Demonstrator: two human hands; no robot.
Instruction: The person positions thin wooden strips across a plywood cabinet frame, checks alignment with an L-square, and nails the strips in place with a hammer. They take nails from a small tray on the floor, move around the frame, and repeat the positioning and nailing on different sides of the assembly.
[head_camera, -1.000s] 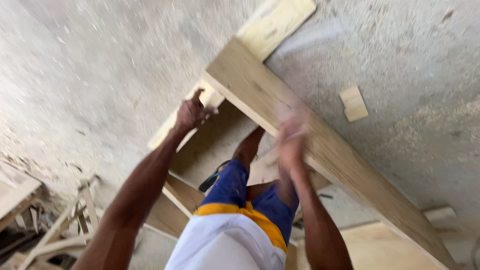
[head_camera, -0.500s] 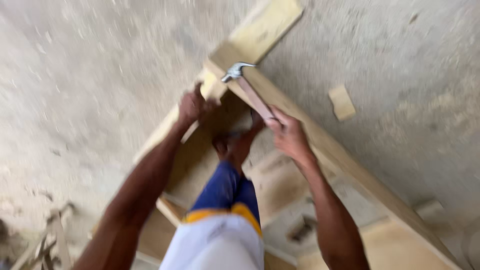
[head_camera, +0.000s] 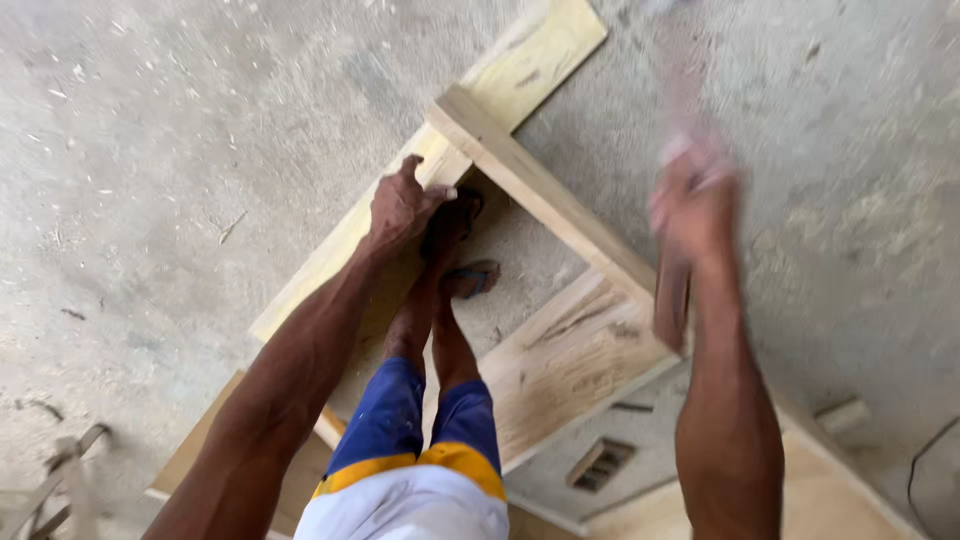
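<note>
Left hand (head_camera: 402, 205) clamped over edge of long pale plank (head_camera: 430, 180), fingers curled on wood just beside corner joint with darker crosswise board (head_camera: 545, 205). Right hand (head_camera: 692, 190) raised, motion-blurred, fist clenched on blurred handle (head_camera: 672, 295); tool head not discernible.

Judged best practice: brace plank firmly, fingers clear of joint, strike square onto corner.

Count: two hands, two joined boards at corner, one wide plank (head_camera: 570, 360) beneath, two sandalled feet (head_camera: 470, 280) inside frame, two small offcuts (head_camera: 598, 465) on concrete floor (head_camera: 180, 120).
</note>
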